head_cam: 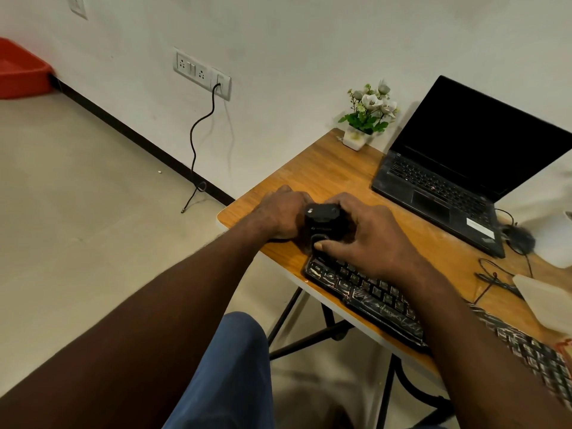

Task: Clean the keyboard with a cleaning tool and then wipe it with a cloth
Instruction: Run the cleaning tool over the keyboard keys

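As your arms reach forward, left hand (283,213) and right hand (363,235) clasp the black cleaning tool (322,213) at the keyboard (356,286), left end. Surface: wooden table (325,168), laptop (448,187) far right, white wall (309,41) behind.

open laptop (458,168) and flower pot (356,139) on wooden table (325,168) (against wall); red bin (18,69) far left.
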Tool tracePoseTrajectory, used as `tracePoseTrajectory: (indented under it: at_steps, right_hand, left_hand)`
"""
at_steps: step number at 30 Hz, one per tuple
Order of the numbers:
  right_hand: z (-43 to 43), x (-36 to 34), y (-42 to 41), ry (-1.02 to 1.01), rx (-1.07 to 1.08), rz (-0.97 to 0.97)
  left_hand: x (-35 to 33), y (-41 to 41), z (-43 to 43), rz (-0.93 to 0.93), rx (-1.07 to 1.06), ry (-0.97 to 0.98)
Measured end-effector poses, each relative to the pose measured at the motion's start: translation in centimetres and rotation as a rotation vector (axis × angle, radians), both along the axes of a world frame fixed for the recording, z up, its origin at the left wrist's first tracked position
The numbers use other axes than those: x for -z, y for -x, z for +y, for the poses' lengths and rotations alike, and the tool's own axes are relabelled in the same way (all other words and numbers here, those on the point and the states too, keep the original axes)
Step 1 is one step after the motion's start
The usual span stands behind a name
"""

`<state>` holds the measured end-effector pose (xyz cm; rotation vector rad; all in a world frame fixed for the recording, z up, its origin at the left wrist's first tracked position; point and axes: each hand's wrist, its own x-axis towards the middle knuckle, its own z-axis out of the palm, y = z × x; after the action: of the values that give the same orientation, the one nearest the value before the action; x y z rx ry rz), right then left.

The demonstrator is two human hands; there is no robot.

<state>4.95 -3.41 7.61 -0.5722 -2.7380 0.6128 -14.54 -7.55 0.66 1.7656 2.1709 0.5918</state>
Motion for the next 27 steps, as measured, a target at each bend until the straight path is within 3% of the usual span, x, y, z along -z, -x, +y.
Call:
tracePoseTrajectory:
  at_steps: [4,7,10,12,16,18,27]
  right_hand:
    - [-0.9,-0.7,0.1,0.121,-0.115,-0.043]
    - [-1.1,-0.5,0.2,0.011,-0.043,-0.022]
    - [-1.7,-0.8,-0.4,0.193,-0.121,-0.057]
    - [-1.5,-1.3,-1.2,0.320,-0.095,0.018]
    - [1.0,-0.8,-2.2,0.377,0.173,0.303]
    - [1.9,-0.9,-2.2,0.399,0.178,0.338]
    - [3.3,-1.9,0.6,0.184,-0.144,-0.055]
  left_hand:
    - [-0.5,0.1,0.1,0.000,-0.003,0.052]
    - [-0.7,-0.2,-0.3,0.027,0.019,0.042]
    - [-0.8,-0.3,-0.5,-0.033,-0.010,0.015]
    - [-0.6,-0.3,-0.5,-0.039,-0.014,0.000]
    - [-0.8,-0.4,-0.7,-0.100,-0.005,-0.017]
    - [-1.3,-0.5,-0.5,-0.081,0.009,-0.007]
    - [-1.1,-0.2,1.2,0.008,-0.046,-0.043]
